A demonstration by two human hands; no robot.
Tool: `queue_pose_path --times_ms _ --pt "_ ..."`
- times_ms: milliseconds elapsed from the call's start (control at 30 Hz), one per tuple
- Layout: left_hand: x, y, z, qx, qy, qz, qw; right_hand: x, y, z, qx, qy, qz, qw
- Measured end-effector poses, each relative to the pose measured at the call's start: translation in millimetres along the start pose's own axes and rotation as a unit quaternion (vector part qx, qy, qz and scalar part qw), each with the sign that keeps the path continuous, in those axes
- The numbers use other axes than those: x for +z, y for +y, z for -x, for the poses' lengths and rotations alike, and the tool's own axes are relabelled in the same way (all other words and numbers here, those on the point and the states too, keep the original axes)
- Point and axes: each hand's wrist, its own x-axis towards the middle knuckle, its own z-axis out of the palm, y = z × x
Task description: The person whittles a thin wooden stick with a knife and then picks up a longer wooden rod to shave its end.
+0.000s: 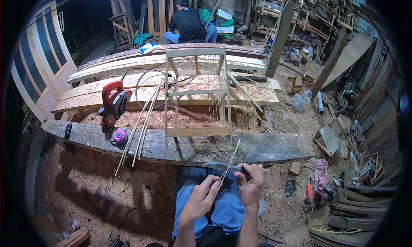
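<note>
My left hand [201,200] is closed round a thin wooden strip [233,156], which points up and to the right. My right hand [252,184] grips a knife [221,166], its blade lying across the strip just above my left fingers. Both hands are over my lap, in front of the worn plank bench [274,148]. On that bench stands a light wooden frame [197,131] with thin vertical strips at its right side.
A red power planer [113,102] and a purple roll [119,136] sit on the bench's left part, beside long thin strips [146,126]. Planks [86,96] covered with shavings lie behind. A person [189,26] sits at the back, facing away.
</note>
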Motion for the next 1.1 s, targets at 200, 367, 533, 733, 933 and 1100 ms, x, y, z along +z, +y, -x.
queue_pose_path --times_ms 200,367,533,733,933,1100 --pt "-6.8 2.5 0.0 -0.056 -0.041 -0.009 0.998 -0.3 12.2 3.4 0.036 0.032 0.032 0.998" --pt "-16.0 -0.6 -3.7 -0.042 -0.065 -0.058 0.995 0.8 8.3 -1.0 0.05 0.053 0.044 0.996" --pt "-20.3 -3.6 -3.5 -0.042 -0.063 -0.069 0.995 4.8 4.9 0.9 0.068 0.055 0.051 0.995" --pt "-28.8 -4.3 -1.9 -0.063 -0.078 -0.071 0.992 4.9 6.6 1.6 0.085 0.072 0.056 0.992" --pt "-32.6 -7.4 -0.9 -0.043 -0.074 -0.088 0.992 6.0 2.9 1.5 0.089 0.066 0.06 0.992" --pt "-30.1 -19.9 1.4 -0.029 -0.073 -0.04 0.996 9.0 2.8 5.4 0.1 0.082 0.067 0.989"
